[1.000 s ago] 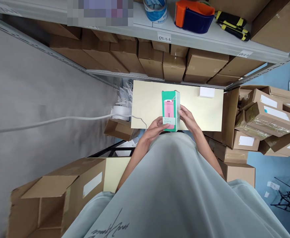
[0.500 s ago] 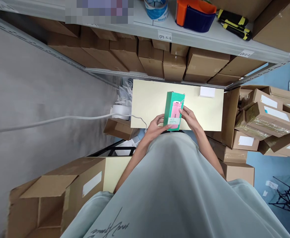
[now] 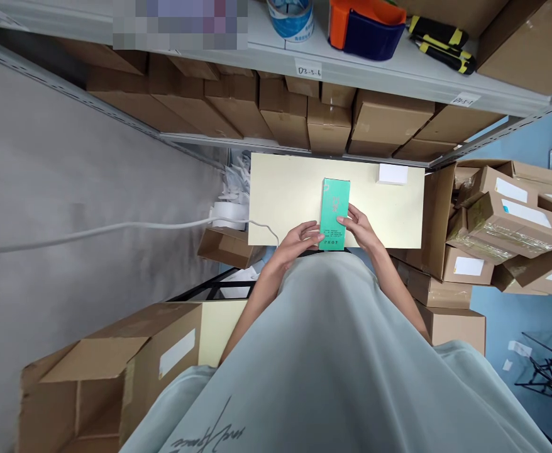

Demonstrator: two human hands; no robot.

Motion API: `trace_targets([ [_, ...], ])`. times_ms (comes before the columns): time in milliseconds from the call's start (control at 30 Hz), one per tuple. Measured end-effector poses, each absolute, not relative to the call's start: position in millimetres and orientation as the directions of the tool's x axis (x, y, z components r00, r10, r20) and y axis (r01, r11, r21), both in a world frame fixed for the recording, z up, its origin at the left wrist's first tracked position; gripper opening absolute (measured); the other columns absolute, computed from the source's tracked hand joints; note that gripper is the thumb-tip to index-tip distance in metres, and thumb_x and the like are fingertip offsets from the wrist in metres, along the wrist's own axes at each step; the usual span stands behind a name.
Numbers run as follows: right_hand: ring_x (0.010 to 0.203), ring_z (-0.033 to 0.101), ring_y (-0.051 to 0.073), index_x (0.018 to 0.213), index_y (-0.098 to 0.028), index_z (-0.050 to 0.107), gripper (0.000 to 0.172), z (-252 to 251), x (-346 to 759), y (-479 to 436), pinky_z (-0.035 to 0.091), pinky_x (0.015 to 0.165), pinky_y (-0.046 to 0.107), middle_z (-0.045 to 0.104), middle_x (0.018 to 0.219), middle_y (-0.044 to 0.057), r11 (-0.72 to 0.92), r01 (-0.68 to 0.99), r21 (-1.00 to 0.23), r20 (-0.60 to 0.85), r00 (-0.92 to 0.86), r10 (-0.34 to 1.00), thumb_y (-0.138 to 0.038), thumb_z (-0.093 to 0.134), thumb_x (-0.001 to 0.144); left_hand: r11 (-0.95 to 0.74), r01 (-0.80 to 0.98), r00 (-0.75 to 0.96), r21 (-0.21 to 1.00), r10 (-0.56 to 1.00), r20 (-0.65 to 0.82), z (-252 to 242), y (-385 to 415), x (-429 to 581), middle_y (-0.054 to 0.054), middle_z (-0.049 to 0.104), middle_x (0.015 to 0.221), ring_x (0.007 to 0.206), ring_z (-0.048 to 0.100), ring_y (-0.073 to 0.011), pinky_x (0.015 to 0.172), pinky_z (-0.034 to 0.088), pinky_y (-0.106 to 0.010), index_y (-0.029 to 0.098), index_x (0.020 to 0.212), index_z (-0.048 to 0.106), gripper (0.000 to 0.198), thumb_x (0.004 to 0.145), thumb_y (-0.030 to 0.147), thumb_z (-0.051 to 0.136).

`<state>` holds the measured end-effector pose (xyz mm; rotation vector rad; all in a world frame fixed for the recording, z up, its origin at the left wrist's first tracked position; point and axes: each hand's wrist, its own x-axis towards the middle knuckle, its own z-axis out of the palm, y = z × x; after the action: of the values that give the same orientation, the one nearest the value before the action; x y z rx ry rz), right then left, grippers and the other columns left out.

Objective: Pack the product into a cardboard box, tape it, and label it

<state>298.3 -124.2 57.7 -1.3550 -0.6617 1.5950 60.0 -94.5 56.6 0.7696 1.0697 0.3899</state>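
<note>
A slim green product box point(image 3: 335, 214) is held upright between my two hands, over the near edge of a cream tabletop point(image 3: 280, 189). The face towards me carries small print and a faint emblem. My right hand point(image 3: 361, 228) grips the box along its right side, thumb lying across the front and the other fingers partly hidden behind. On the lower left, my left hand point(image 3: 299, 242) supports it with thumb and fingertips at the edge. At the back right of the tabletop lies a small white box point(image 3: 392, 174).
Above the table runs a metal shelf point(image 3: 266, 53) with a tape roll point(image 3: 291, 22), an orange-and-navy holder point(image 3: 368, 31) and black-yellow cutters point(image 3: 441, 44). Cartons point(image 3: 516, 217) pile up on the right. An open carton point(image 3: 101, 377) stands lower left; a white cable point(image 3: 163, 225) crosses the left side.
The green box has been turned in my hands: its front with the pink device picture faced me before, and now a plain green printed face does.
</note>
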Motion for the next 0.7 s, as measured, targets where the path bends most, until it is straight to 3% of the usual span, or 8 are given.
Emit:
trace_targets([
  [133, 0.148, 0.064, 0.034, 0.144, -0.029, 0.071, 0.076, 57.7, 299.9, -126.7, 0.052, 0.128, 0.049, 0.071, 0.157, 0.007, -0.401, -0.312, -0.861, -0.415, -0.025, 0.910, -0.056, 0.097, 0.077, 0.678, 0.100, 0.531, 0.728, 0.582, -0.616, 53.8, -93.3, 58.7, -0.017, 0.081, 0.132, 0.135, 0.072, -0.0403, 0.103, 0.066, -0.054, 0.020, 0.139, 0.074, 0.084, 0.069, 0.057, 0.103],
  [300, 0.152, 0.061, 0.034, 0.146, -0.031, 0.067, 0.087, 64.7, 304.3, -129.0, 0.048, 0.132, 0.051, 0.064, 0.165, 0.007, -0.369, -0.276, -0.888, -0.362, -0.076, 0.929, -0.056, 0.102, 0.071, 0.510, 0.142, 0.497, 0.848, 0.704, -0.507, 52.8, -89.7, 58.5, -0.014, 0.072, 0.148, 0.143, 0.065, -0.0401, 0.101, 0.069, -0.051, 0.024, 0.135, 0.073, 0.081, 0.063, 0.047, 0.105],
  [467, 0.160, 0.054, 0.033, 0.141, -0.031, 0.063, 0.088, 84.9, 303.1, -137.2, 0.039, 0.136, 0.050, 0.059, 0.169, 0.012, -0.261, -0.185, -0.947, -0.253, -0.066, 0.965, -0.044, 0.108, 0.066, 0.269, 0.156, 0.422, 0.950, 0.852, -0.310, 60.8, -87.3, 59.9, -0.011, 0.060, 0.153, 0.149, 0.058, -0.0341, 0.110, 0.066, -0.048, 0.028, 0.137, 0.071, 0.068, 0.074, 0.034, 0.095],
  [600, 0.166, 0.047, 0.034, 0.133, -0.034, 0.063, 0.080, 92.8, 296.6, -145.6, 0.042, 0.133, 0.052, 0.055, 0.172, 0.014, -0.245, -0.143, -0.959, -0.240, -0.051, 0.969, -0.043, 0.107, 0.068, 0.140, 0.189, 0.408, 0.972, 0.889, -0.207, 69.7, -84.9, 59.2, -0.011, 0.060, 0.153, 0.151, 0.056, -0.0316, 0.116, 0.061, -0.049, 0.030, 0.136, 0.072, 0.056, 0.082, 0.030, 0.085],
  [700, 0.165, 0.047, 0.035, 0.137, -0.035, 0.063, 0.082, 89.6, 295.0, -146.3, 0.045, 0.131, 0.053, 0.056, 0.171, 0.012, -0.248, -0.153, -0.956, -0.246, -0.036, 0.969, -0.045, 0.107, 0.068, 0.110, 0.193, 0.404, 0.975, 0.897, -0.181, 71.7, -82.5, 54.4, -0.011, 0.061, 0.151, 0.150, 0.057, -0.0320, 0.121, 0.057, -0.050, 0.031, 0.137, 0.073, 0.057, 0.082, 0.032, 0.086],
])
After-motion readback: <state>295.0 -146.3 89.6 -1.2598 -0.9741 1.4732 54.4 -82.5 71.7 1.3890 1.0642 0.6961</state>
